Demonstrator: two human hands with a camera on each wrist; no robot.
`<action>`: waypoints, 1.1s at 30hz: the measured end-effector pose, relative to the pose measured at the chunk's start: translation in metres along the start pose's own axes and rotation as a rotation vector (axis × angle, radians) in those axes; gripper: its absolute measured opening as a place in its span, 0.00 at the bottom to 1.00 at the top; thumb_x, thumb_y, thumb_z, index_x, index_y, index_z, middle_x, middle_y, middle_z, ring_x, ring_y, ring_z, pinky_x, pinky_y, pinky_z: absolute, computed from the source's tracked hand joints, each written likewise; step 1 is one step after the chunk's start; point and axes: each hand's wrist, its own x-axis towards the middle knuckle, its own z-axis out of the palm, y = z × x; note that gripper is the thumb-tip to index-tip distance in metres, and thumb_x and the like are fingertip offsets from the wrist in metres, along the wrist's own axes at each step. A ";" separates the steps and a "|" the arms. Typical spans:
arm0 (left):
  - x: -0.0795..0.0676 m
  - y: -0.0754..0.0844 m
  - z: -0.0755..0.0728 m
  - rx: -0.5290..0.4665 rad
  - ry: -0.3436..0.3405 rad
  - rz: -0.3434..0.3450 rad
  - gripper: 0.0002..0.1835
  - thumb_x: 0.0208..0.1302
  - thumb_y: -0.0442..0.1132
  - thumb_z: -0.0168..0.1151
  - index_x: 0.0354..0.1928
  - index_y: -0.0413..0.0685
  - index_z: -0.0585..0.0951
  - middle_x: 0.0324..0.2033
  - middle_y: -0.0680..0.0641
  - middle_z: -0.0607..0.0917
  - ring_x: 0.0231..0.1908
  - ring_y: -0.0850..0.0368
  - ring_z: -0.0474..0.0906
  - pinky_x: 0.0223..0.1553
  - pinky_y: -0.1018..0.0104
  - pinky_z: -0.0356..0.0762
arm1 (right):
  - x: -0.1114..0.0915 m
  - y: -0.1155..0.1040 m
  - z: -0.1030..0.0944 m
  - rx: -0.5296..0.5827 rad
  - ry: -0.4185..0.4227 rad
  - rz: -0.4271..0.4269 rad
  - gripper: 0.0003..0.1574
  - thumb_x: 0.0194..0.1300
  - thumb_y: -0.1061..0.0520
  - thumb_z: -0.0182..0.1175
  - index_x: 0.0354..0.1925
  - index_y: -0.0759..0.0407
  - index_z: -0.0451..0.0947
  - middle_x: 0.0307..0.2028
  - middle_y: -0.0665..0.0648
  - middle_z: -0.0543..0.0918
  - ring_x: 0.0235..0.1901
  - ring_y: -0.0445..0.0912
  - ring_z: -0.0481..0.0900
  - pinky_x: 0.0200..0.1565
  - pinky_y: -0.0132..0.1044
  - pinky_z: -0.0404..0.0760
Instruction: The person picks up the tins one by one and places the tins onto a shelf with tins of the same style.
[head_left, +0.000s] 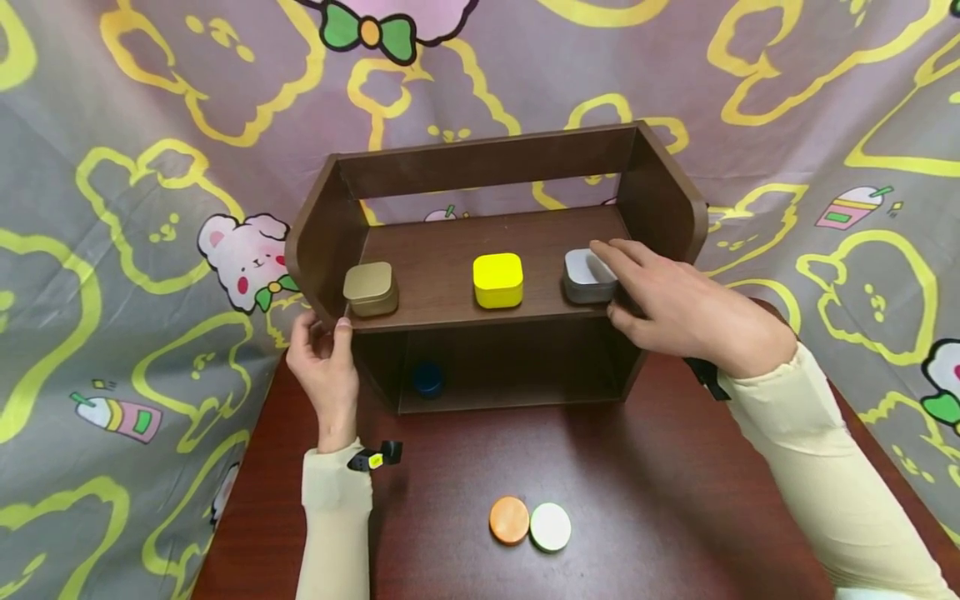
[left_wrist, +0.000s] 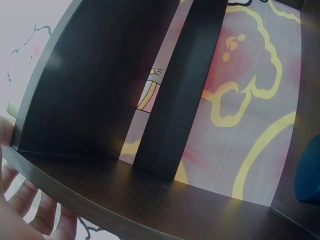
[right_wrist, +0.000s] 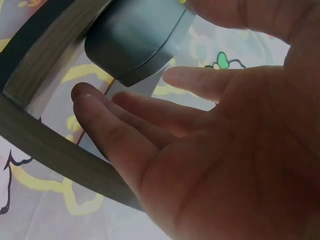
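Note:
In the head view, a small silver tin (head_left: pixel 591 277) sits at the right of the brown shelf unit's (head_left: pixel 442 237) upper board. My right hand (head_left: pixel 675 304) is at the tin's right side, its fingers extended over the lid's edge. The right wrist view shows the tin (right_wrist: pixel 137 40) beside loosely spread fingers (right_wrist: pixel 122 135); firm contact cannot be made out. My left hand (head_left: pixel 326 362) holds the unit's left side edge near the upper board, the thumb in front. Its fingers (left_wrist: pixel 42 210) show past the panel in the left wrist view.
A gold tin (head_left: pixel 371 289) and a yellow tin (head_left: pixel 498 281) share the upper board. A blue round object (head_left: pixel 428 379) stands in the lower compartment. An orange disc (head_left: pixel 509 521) and a white disc (head_left: pixel 551 527) lie on the dark red table (head_left: pixel 442 458). Patterned cloth (head_left: pixel 150 250) surrounds the table.

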 end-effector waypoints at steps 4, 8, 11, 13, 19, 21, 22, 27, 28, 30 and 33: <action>0.000 0.000 -0.001 0.010 -0.005 0.002 0.13 0.65 0.31 0.65 0.48 0.28 0.81 0.36 0.59 0.83 0.39 0.59 0.78 0.43 0.70 0.76 | -0.006 0.001 0.003 0.008 0.023 -0.014 0.46 0.69 0.56 0.59 0.81 0.58 0.55 0.75 0.63 0.66 0.69 0.60 0.74 0.65 0.62 0.74; 0.000 0.000 -0.002 0.010 -0.004 -0.001 0.13 0.66 0.31 0.65 0.48 0.29 0.81 0.36 0.59 0.83 0.39 0.59 0.78 0.43 0.69 0.76 | -0.010 0.001 0.005 0.007 0.019 -0.022 0.48 0.70 0.55 0.61 0.81 0.58 0.54 0.76 0.63 0.65 0.69 0.61 0.74 0.64 0.62 0.74; 0.001 0.000 -0.001 0.005 0.001 -0.005 0.12 0.65 0.30 0.66 0.48 0.31 0.82 0.36 0.59 0.83 0.39 0.60 0.78 0.43 0.70 0.76 | -0.015 0.001 0.006 0.006 0.019 -0.019 0.48 0.70 0.54 0.61 0.81 0.58 0.53 0.76 0.63 0.65 0.69 0.61 0.73 0.66 0.62 0.73; 0.001 0.000 -0.001 0.002 0.003 -0.007 0.10 0.65 0.30 0.66 0.47 0.34 0.83 0.36 0.59 0.83 0.39 0.60 0.79 0.43 0.70 0.77 | -0.017 0.002 0.007 0.008 0.029 -0.018 0.48 0.70 0.54 0.62 0.81 0.59 0.54 0.75 0.63 0.67 0.70 0.61 0.73 0.66 0.61 0.73; -0.001 0.000 -0.001 -0.007 0.011 -0.017 0.09 0.64 0.30 0.66 0.46 0.40 0.85 0.36 0.58 0.83 0.38 0.60 0.79 0.42 0.70 0.77 | -0.027 0.002 0.010 0.009 0.092 -0.056 0.48 0.68 0.55 0.65 0.80 0.60 0.58 0.69 0.65 0.76 0.65 0.60 0.78 0.64 0.59 0.76; -0.001 -0.001 -0.001 -0.006 0.010 -0.017 0.09 0.65 0.30 0.66 0.46 0.38 0.84 0.35 0.58 0.83 0.37 0.60 0.79 0.42 0.70 0.77 | -0.030 0.002 0.011 0.004 0.113 -0.079 0.48 0.67 0.56 0.66 0.79 0.61 0.59 0.66 0.66 0.79 0.61 0.60 0.81 0.61 0.59 0.78; -0.001 -0.001 -0.001 -0.005 0.007 -0.014 0.09 0.65 0.31 0.66 0.46 0.36 0.84 0.36 0.58 0.83 0.38 0.60 0.79 0.42 0.70 0.77 | -0.032 0.002 0.012 0.001 0.122 -0.089 0.48 0.67 0.56 0.66 0.79 0.62 0.59 0.65 0.67 0.80 0.60 0.61 0.83 0.60 0.59 0.78; 0.000 -0.001 -0.001 -0.004 -0.004 0.003 0.09 0.65 0.32 0.65 0.46 0.40 0.85 0.36 0.59 0.83 0.38 0.60 0.79 0.43 0.70 0.78 | -0.036 0.000 0.016 -0.021 0.171 -0.124 0.44 0.66 0.55 0.67 0.75 0.64 0.64 0.59 0.65 0.85 0.51 0.59 0.87 0.53 0.58 0.82; 0.000 -0.001 -0.001 -0.006 -0.004 0.004 0.08 0.65 0.32 0.65 0.46 0.42 0.85 0.36 0.59 0.83 0.37 0.61 0.79 0.42 0.71 0.78 | -0.036 -0.001 0.017 -0.024 0.178 -0.128 0.43 0.66 0.54 0.67 0.74 0.64 0.65 0.58 0.65 0.85 0.50 0.59 0.87 0.52 0.58 0.82; 0.000 -0.001 -0.001 -0.007 -0.004 0.005 0.08 0.65 0.31 0.65 0.45 0.41 0.85 0.36 0.59 0.83 0.37 0.61 0.79 0.42 0.70 0.78 | -0.038 -0.003 0.017 -0.029 0.186 -0.129 0.40 0.65 0.54 0.66 0.71 0.64 0.67 0.55 0.63 0.87 0.47 0.57 0.88 0.50 0.57 0.83; -0.001 0.000 -0.001 -0.002 -0.004 -0.003 0.09 0.65 0.31 0.65 0.46 0.36 0.84 0.36 0.59 0.83 0.37 0.61 0.78 0.42 0.70 0.77 | -0.040 -0.005 0.018 -0.026 0.190 -0.124 0.35 0.65 0.54 0.66 0.67 0.62 0.71 0.52 0.61 0.88 0.44 0.55 0.88 0.47 0.56 0.84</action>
